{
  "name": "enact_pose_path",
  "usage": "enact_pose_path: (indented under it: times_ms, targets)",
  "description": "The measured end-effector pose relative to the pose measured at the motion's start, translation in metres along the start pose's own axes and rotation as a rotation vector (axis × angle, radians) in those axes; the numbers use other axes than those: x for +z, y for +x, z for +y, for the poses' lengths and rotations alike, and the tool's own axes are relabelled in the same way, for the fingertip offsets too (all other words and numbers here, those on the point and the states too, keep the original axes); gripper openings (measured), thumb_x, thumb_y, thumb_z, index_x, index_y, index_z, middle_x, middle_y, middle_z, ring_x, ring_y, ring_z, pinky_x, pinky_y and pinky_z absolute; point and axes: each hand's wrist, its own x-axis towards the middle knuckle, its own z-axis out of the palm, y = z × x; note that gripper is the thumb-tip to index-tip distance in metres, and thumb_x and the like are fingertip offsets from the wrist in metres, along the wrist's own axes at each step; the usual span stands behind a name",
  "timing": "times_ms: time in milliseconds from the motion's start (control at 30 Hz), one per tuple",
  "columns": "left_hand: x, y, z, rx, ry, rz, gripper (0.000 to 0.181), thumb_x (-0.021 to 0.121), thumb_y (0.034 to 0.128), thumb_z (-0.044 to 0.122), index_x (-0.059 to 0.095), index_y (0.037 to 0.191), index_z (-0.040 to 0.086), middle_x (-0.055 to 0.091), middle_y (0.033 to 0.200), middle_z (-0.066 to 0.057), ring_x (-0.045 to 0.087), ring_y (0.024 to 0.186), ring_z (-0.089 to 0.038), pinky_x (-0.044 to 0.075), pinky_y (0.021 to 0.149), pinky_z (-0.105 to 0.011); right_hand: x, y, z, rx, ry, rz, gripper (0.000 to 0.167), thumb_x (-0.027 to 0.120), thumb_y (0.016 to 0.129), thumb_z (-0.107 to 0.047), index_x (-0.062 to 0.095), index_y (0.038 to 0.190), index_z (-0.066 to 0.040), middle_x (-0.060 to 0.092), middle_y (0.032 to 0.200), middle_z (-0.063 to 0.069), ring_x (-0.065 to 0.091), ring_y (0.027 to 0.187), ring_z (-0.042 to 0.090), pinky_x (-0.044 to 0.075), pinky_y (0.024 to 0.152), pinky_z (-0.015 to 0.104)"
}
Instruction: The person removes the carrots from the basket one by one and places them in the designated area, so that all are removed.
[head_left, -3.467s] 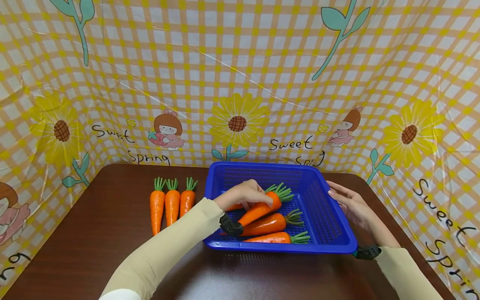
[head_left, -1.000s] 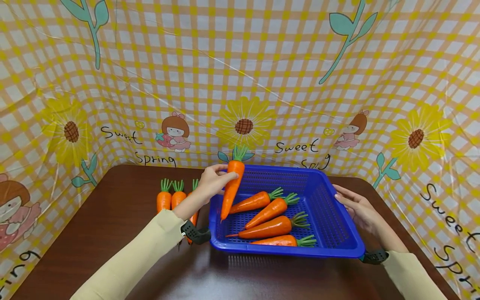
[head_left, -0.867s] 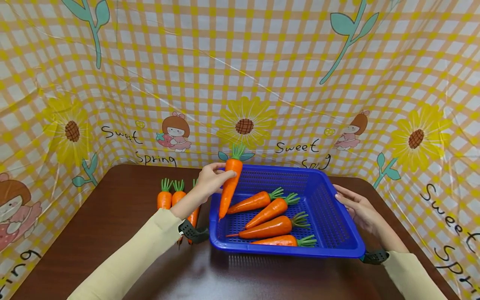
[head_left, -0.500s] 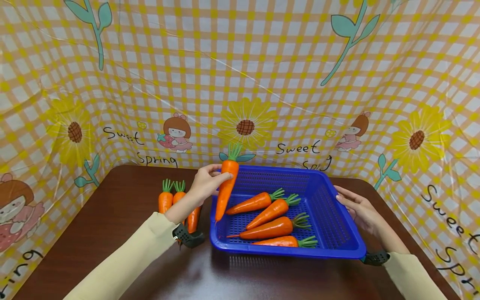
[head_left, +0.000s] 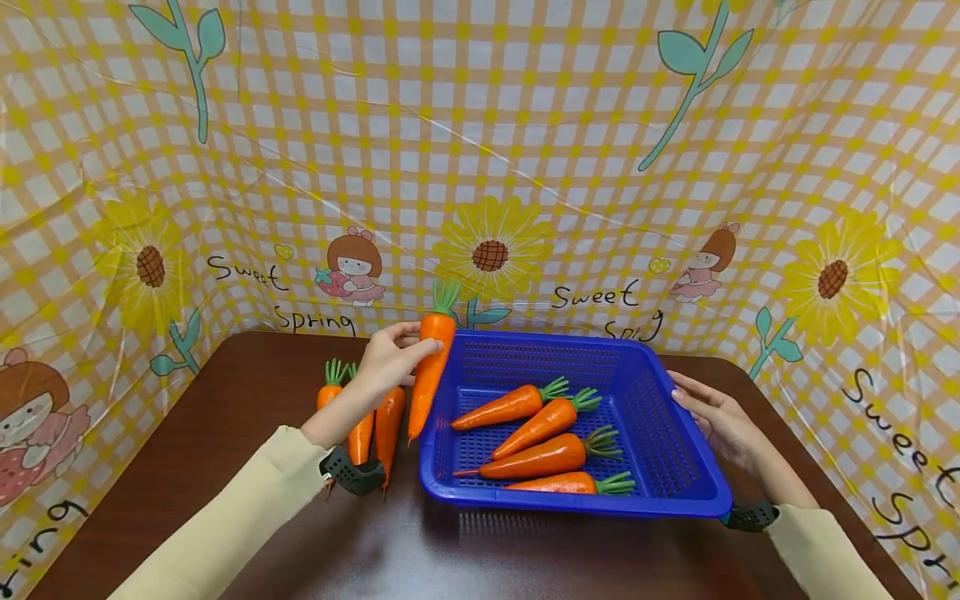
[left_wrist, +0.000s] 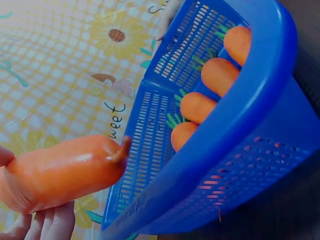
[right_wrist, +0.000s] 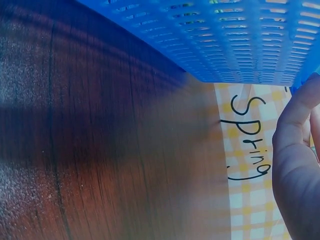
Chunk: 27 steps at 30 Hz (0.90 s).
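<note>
My left hand grips an orange carrot, its green stalks up and its tip down, just left of the blue basket. In the left wrist view the tapered end of this carrot points toward the basket. Several carrots lie side by side inside the basket, stalks to the right. My right hand holds the basket's right rim with thumb and fingers; in the right wrist view part of the hand shows beside the basket wall.
Left of the basket, three carrots lie on the dark brown table, partly hidden by my left hand and wrist strap. A checked cloth with printed flowers hangs behind the table and along both sides.
My left hand has lifted a carrot out of the basket and carried it left past the rim. My right hand has stayed at the basket's right side.
</note>
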Motion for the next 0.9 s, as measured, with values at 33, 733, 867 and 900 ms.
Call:
enact_pose_path:
  times_ms: [33,733,867,900]
  targets:
    - [-0.002,-0.001,0.000,0.005,-0.001,0.001,0.059,0.068,0.0862,0.028,0.048,0.138,0.008,0.060,0.125,-0.015,0.066,0.100,-0.027,0.060,0.069,-0.035,0.000,0.000,0.000,-0.001,0.001,-0.001,0.035,0.045,0.102,-0.009,0.063,0.123,-0.030,0.072,0.107,-0.009,0.071,0.089,0.009,0.058,0.072,0.024]
    - [-0.037,-0.012,-0.030,-0.035,-0.008,0.103,0.050,0.067,0.0882,0.026,0.054,0.131,0.004,0.065,0.115,-0.015,0.062,0.073,-0.010,0.058,0.064,-0.028,0.000,0.002,0.000,-0.011,0.007,-0.014,0.035,0.043,0.102,-0.008,0.063,0.123,-0.029,0.072,0.108,-0.008,0.071,0.090,0.010,0.059,0.072,0.025]
    - [-0.044,-0.014,-0.034,-0.052,-0.026,0.107,0.051,0.066,0.0882,0.026,0.053,0.131,0.003,0.064,0.114,-0.015,0.063,0.075,-0.009,0.058,0.066,-0.028,0.001,0.002,0.000,-0.004,0.002,-0.005,0.034,0.045,0.102,-0.009,0.063,0.122,-0.030,0.071,0.108,-0.009,0.070,0.091,0.009,0.059,0.073,0.025]
    - [-0.045,-0.015,-0.035,-0.054,-0.031,0.106,0.052,0.066,0.0883,0.026,0.052,0.132,0.002,0.064,0.114,-0.014,0.063,0.076,-0.009,0.058,0.066,-0.028,0.001,0.003,0.001,-0.002,-0.001,-0.002,0.034,0.045,0.101,-0.010,0.063,0.122,-0.030,0.071,0.108,-0.009,0.070,0.091,0.010,0.059,0.073,0.025]
